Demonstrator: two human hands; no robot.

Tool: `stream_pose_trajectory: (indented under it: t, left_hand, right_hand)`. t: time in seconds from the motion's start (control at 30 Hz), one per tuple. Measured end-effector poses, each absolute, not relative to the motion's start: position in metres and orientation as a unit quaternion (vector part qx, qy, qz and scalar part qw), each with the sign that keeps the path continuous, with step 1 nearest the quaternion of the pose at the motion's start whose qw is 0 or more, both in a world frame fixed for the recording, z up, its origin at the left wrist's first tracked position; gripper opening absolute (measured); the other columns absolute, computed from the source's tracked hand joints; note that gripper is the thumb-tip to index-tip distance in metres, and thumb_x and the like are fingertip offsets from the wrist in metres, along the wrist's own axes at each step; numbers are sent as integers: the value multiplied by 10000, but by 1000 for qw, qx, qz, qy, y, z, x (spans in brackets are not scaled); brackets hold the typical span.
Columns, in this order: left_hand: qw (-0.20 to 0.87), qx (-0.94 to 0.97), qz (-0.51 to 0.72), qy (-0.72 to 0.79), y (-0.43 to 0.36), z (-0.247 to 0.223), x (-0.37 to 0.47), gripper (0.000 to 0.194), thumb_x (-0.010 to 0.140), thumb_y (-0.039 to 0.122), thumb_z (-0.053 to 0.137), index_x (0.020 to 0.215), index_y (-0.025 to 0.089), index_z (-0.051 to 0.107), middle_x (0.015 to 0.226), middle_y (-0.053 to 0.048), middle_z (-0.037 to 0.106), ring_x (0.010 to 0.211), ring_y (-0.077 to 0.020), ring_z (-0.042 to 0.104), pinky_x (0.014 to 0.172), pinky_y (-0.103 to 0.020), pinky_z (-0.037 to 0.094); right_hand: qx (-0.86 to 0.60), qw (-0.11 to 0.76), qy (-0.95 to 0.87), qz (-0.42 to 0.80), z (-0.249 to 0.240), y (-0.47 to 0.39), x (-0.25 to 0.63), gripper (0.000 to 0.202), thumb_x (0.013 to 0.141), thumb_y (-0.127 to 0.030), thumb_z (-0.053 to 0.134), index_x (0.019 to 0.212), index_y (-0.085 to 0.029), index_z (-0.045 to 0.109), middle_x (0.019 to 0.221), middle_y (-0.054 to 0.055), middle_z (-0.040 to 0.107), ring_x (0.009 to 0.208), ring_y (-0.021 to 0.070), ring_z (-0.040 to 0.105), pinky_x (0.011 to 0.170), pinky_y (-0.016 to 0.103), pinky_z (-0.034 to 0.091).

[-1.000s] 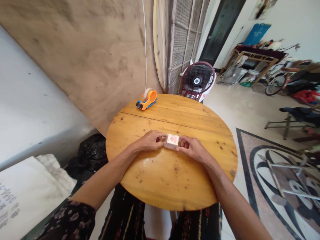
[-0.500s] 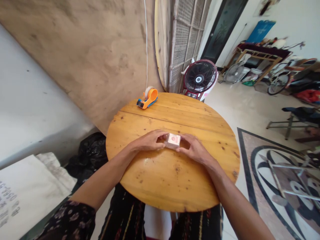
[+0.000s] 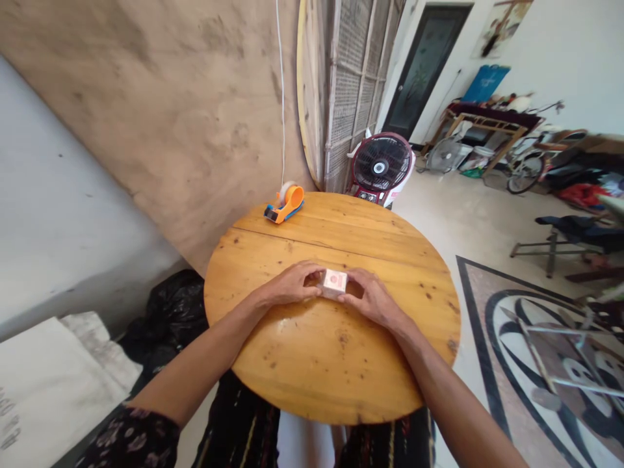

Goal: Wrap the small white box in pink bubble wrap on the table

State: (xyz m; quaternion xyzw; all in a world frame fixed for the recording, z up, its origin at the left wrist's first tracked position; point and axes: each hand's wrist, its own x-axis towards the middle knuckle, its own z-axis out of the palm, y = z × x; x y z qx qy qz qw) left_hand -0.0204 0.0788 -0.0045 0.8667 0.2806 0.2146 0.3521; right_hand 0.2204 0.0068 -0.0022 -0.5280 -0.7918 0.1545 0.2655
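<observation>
A small whitish box [image 3: 334, 283] with a reddish print on top rests at the middle of the round wooden table [image 3: 312, 364]. From the left, my left hand [image 3: 292, 283] grips its side between thumb and fingers. On the other side my right hand [image 3: 369, 296] holds it the same way, thumb at the near edge. Farther back on the table stands an orange and blue tape dispenser [image 3: 286, 203] with a roll of tape.
Behind the table stands a dark red fan [image 3: 380, 168]. A wooden board [image 3: 195, 97] leans at the left, above a black plastic bag [image 3: 175, 309]. A folding stool [image 3: 550, 244] and a bicycle [image 3: 529, 169] are off to the right.
The view has tilted up slightly, so the table and fan appear lower in the picture. Both hands keep their hold on the box.
</observation>
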Motion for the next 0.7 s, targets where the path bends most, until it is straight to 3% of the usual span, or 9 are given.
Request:
stream_pose_trajectory:
  t: [0.1, 0.17, 0.27, 0.47, 0.7]
  left_hand:
    - [389, 853, 209, 279, 79, -3, -24, 602, 722, 192, 620, 1312, 153, 503, 1060, -68, 627, 938, -180, 587, 860, -321, 481]
    - [426, 838, 197, 278, 80, -2, -27, 649, 723, 151, 569, 1362, 144, 451, 992, -47, 631, 864, -154, 590, 813, -294, 484]
    - [453, 830, 175, 274, 80, 1, -28, 594, 739, 140, 538, 1331, 140, 485, 902, -22, 627, 781, -132, 578, 745, -259, 471]
    - [422, 850, 166, 267, 79, 2, -23, 314, 789, 181, 544, 1088, 147, 635, 830, -15, 632, 719, -121, 553, 672, -222, 418]
    - [392, 861, 182, 269, 77, -3, -17, 270, 797, 166, 536, 1037, 155, 659, 808, -13, 647, 695, -119, 558, 652, -213, 397]
  right_hand:
    - [-536, 257, -790, 149, -3, 5, 223, 725, 766, -562, 689, 1346, -169, 507, 1306, 161, 579, 1186, 313, 545, 998, 469, 414]
    - [-542, 247, -788, 153, -1, 4, 227, 735, 766, -577, 680, 1356, -176, 501, 1288, 157, 589, 1175, 313, 548, 999, 476, 408]
    - [-545, 237, -788, 164, 5, 3, 232, 621, 770, -540, 688, 1272, -193, 575, 1139, 125, 655, 1050, 287, 596, 938, 449, 434]
    - [-538, 211, -798, 171, 9, 6, 231, 299, 799, -424, 679, 1002, -206, 697, 898, 62, 691, 860, 234, 602, 811, 368, 432]
    - [-511, 219, -813, 172, 4, 9, 227, 245, 848, -374, 634, 1015, -214, 713, 877, 67, 709, 832, 221, 612, 793, 352, 426]
